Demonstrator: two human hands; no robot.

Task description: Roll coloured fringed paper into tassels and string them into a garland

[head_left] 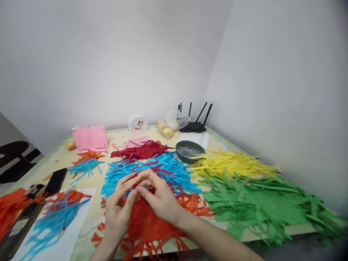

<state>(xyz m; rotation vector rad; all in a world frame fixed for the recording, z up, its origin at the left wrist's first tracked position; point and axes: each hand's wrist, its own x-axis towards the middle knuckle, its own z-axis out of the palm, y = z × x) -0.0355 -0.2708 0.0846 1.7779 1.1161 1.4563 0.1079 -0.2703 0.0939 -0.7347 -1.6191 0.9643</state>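
My left hand and my right hand meet at the fingertips above the middle of the table. Both pinch a dark red paper strip, mostly hidden by the fingers. Beneath them lies a sheet of orange fringed paper, its cut ends spread around it. Just behind the hands is blue fringed paper with a few dark red strips across it. Farther back rests a pile of dark red fringed paper.
Yellow fringe and green fringe cover the right side. A dark bowl, a black router, bagged yellowish items and a pink box stand behind. At left are a black phone and a blue-orange tassel on white paper.
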